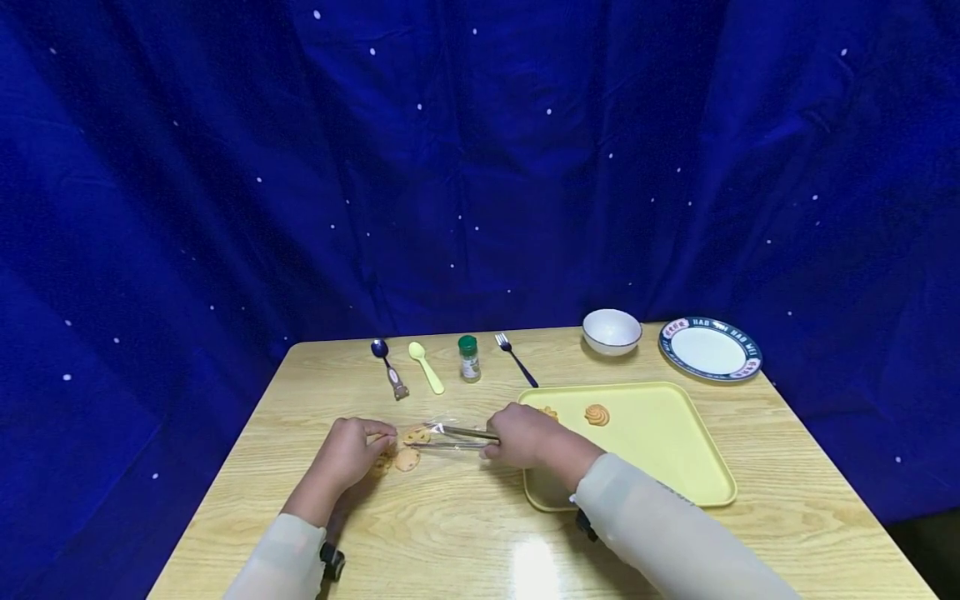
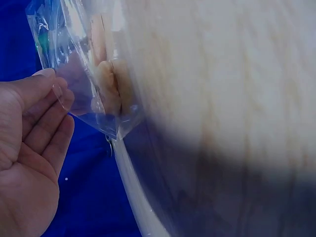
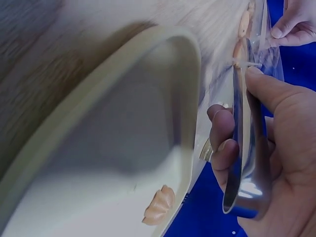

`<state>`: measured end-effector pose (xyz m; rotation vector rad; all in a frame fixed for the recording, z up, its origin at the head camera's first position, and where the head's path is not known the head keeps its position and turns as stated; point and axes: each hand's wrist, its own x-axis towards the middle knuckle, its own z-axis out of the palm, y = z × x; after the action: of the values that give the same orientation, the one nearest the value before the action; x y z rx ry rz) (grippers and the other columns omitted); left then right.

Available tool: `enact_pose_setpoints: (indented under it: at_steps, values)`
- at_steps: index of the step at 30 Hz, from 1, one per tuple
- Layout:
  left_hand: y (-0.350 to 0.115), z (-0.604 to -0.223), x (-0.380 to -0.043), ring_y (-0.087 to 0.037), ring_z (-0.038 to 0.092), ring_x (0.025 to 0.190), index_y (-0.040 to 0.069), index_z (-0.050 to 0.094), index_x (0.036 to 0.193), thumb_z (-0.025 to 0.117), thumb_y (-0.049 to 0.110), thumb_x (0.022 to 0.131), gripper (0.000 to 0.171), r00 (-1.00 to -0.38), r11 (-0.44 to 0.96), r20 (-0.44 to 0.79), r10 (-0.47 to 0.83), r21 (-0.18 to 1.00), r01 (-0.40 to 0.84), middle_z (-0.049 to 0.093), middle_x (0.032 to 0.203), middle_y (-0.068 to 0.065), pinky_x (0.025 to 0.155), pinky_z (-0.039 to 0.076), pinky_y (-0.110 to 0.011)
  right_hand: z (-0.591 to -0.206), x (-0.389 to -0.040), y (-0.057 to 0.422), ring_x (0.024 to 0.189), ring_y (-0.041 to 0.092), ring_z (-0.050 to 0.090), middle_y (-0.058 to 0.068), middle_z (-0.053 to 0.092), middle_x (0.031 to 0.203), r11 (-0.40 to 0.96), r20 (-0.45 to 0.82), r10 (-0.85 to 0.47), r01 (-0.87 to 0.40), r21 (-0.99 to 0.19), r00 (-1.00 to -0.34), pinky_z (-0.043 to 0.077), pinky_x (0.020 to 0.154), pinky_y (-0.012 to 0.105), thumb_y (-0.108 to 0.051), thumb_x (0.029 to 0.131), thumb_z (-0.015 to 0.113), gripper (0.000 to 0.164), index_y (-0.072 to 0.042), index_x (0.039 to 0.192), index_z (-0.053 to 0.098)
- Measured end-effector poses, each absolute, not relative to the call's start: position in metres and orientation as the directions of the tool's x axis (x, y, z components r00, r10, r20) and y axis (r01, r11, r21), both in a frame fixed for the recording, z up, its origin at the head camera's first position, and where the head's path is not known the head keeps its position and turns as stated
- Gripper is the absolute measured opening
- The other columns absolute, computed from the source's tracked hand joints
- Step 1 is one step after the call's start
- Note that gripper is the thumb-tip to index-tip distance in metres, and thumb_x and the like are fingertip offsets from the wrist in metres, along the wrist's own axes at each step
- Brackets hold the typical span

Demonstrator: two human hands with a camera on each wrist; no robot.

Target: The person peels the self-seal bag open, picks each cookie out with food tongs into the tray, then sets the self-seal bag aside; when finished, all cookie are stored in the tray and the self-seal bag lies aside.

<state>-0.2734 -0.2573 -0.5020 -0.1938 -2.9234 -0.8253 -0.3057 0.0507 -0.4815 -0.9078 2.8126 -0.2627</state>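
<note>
Gripping part-open tongs (image 1: 468, 432) w/ R hand (image 1: 521, 435) in head view, aimed L along their long axis at bagged cookies (image 1: 408, 459) nearer L hand (image 1: 352, 454); pinching clear bag (image 2: 81, 91) at edge per L-wrist view; curled round tongs, w/ cookies by tips, per R-wrist view.

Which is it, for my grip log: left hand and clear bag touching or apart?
Touching: the left wrist view shows the left hand pinching the clear bag at its edge.

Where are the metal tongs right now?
In the head view, the right hand grips the metal tongs just left of the yellow tray, their tips toward the bagged cookies.
</note>
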Motion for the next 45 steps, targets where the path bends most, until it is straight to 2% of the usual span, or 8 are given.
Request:
enact_pose_setpoints:
  at_steps: [3,7,14,19,26,36,41,45]
  values:
    - [-0.257,-0.502,-0.274,-0.027,0.069,0.117,0.017,0.082,0.106,0.072,0.021,0.096,0.014,-0.989,0.844,0.119,0.088,0.518,0.138,0.077,0.115,-0.004,0.098,0.056,-0.048,-0.481,-0.306,0.052,0.055,0.009,0.049,-0.008,0.050,0.060,0.798,-0.100,-0.594,-0.567,-0.206,-0.798,0.046,0.057,0.029,-0.046,0.095,0.069,0.040,-0.022,0.067,0.054]
    - [-0.256,-0.503,-0.274,-0.026,0.069,0.116,0.017,0.082,0.107,0.072,0.019,0.096,0.014,-0.989,0.838,0.116,0.094,0.527,0.142,0.077,0.115,-0.004,0.088,0.057,-0.043,-0.483,-0.306,0.049,0.056,0.009,0.048,-0.008,0.049,0.059,0.786,-0.082,-0.607,-0.582,-0.206,-0.791,0.045,0.057,0.029,-0.045,0.096,0.069,0.041,-0.021,0.067,0.053]
    - [-0.255,-0.503,-0.275,-0.026,0.071,0.113,0.016,0.082,0.106,0.073,0.018,0.096,0.014,-0.986,0.841,0.132,0.098,0.520,0.153,0.078,0.112,-0.004,0.090,0.058,-0.043,-0.487,-0.304,0.043,0.053,0.009,0.046,-0.008,0.046,0.057,0.774,-0.078,-0.620,-0.593,-0.222,-0.780,0.044,0.056,0.028,-0.042,0.098,0.067,0.041,-0.020,0.066,0.052]
    - [-0.256,-0.504,-0.275,-0.024,0.071,0.111,0.017,0.082,0.105,0.073,0.019,0.096,0.013,-0.989,0.843,0.125,0.079,0.521,0.134,0.077,0.114,-0.003,0.085,0.056,-0.040,-0.488,-0.305,0.043,0.053,0.008,0.046,-0.008,0.048,0.057,0.772,-0.056,-0.622,-0.600,-0.212,-0.781,0.044,0.055,0.027,-0.043,0.097,0.068,0.042,-0.021,0.065,0.053]
    - [-0.258,-0.504,-0.274,-0.026,0.071,0.113,0.017,0.083,0.103,0.074,0.018,0.095,0.012,-0.985,0.848,0.152,0.087,0.508,0.153,0.078,0.112,-0.003,0.097,0.057,-0.048,-0.489,-0.306,0.048,0.054,0.009,0.046,-0.008,0.048,0.058,0.771,-0.054,-0.620,-0.595,-0.224,-0.783,0.043,0.054,0.028,-0.045,0.097,0.068,0.043,-0.021,0.065,0.052]
    - [-0.259,-0.504,-0.274,-0.027,0.069,0.117,0.018,0.083,0.104,0.074,0.020,0.095,0.012,-0.988,0.829,0.134,0.078,0.542,0.139,0.077,0.115,-0.003,0.100,0.056,-0.049,-0.487,-0.300,0.073,0.051,0.007,0.036,-0.009,0.036,0.057,0.769,-0.037,-0.615,-0.589,-0.248,-0.787,0.037,0.053,0.026,-0.043,0.096,0.070,0.047,-0.022,0.062,0.045]
    - [-0.259,-0.504,-0.274,-0.027,0.070,0.117,0.019,0.083,0.103,0.074,0.019,0.095,0.012,-0.988,0.831,0.136,0.073,0.540,0.136,0.077,0.115,-0.003,0.099,0.056,-0.049,-0.482,-0.295,0.092,0.051,0.006,0.032,-0.011,0.032,0.057,0.736,0.006,-0.646,-0.625,-0.261,-0.764,0.033,0.052,0.024,-0.042,0.096,0.070,0.047,-0.023,0.063,0.043]
    - [-0.260,-0.506,-0.274,-0.027,0.070,0.116,0.018,0.083,0.103,0.074,0.018,0.095,0.012,-0.988,0.837,0.137,0.072,0.531,0.134,0.077,0.114,-0.003,0.092,0.058,-0.045,-0.482,-0.291,0.108,0.052,0.004,0.030,-0.012,0.030,0.058,0.708,0.039,-0.665,-0.647,-0.282,-0.746,0.030,0.052,0.023,-0.041,0.097,0.070,0.045,-0.024,0.064,0.044]
